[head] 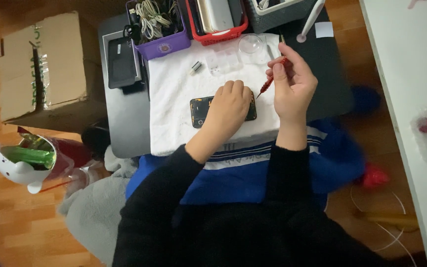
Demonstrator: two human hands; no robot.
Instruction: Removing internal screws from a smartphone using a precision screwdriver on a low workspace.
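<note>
Left hand point(229, 110) pressed flat on the opened phone point(200, 110) on the white towel point(174, 84), right hand point(292, 81) pinched a red screwdriver point(271, 80); phone looked light, fragile, best held by edges.

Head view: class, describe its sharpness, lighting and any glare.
Head view: soft throughout, lower edges blurriest; even indoor light brightens the white towel; glare bleaches the white surface at right; left hand on the opened phone and right hand with the red screwdriver are readable.

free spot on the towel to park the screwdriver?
Bare white towel left of the opened phone, below the small metal part. Crowded along the top: clear parts tray, clear cup, purple basket, red basket.
</note>
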